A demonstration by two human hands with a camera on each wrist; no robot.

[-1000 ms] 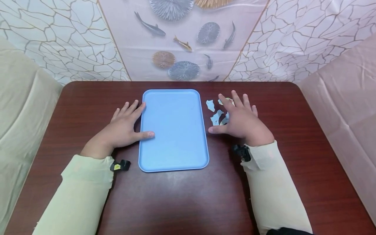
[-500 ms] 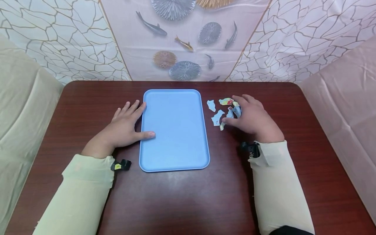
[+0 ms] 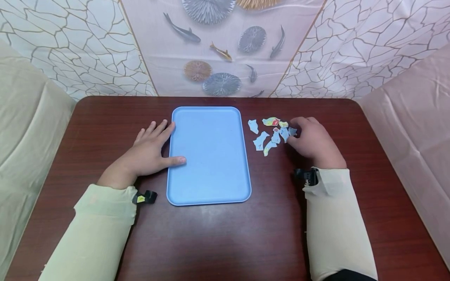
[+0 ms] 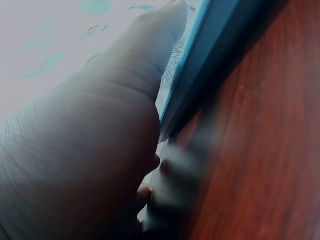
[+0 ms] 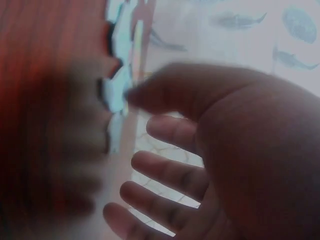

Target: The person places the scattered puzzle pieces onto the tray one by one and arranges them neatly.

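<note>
My left hand [image 3: 147,154] lies with its fingers spread at the left side of a light blue tray [image 3: 210,156]. Its thumb crosses onto the tray, and the index fingertip meets the rim. In the left wrist view the thumb [image 4: 160,37] runs along the tray's raised edge [image 4: 195,70]. To the right of the tray lie several small torn-looking paper pieces, pale blue with bits of red and yellow. My right hand [image 3: 314,140] is beside the rightmost piece [image 3: 292,131], its thumb close to it. The right wrist view shows its fingers [image 5: 167,172] apart and loosely bent, with nothing between them.
The dark reddish-brown table [image 3: 211,242] has a back edge just beyond the tray. A red and yellow piece [image 3: 270,121] lies at the back of the group, and a pale piece [image 3: 253,126] is nearest the tray. Patterned cloth [image 3: 218,47] hangs behind the table.
My right hand has moved to the right across the paper pieces, uncovering them, and its spread fingers have drawn in. The left hand and the tray keep their places.
</note>
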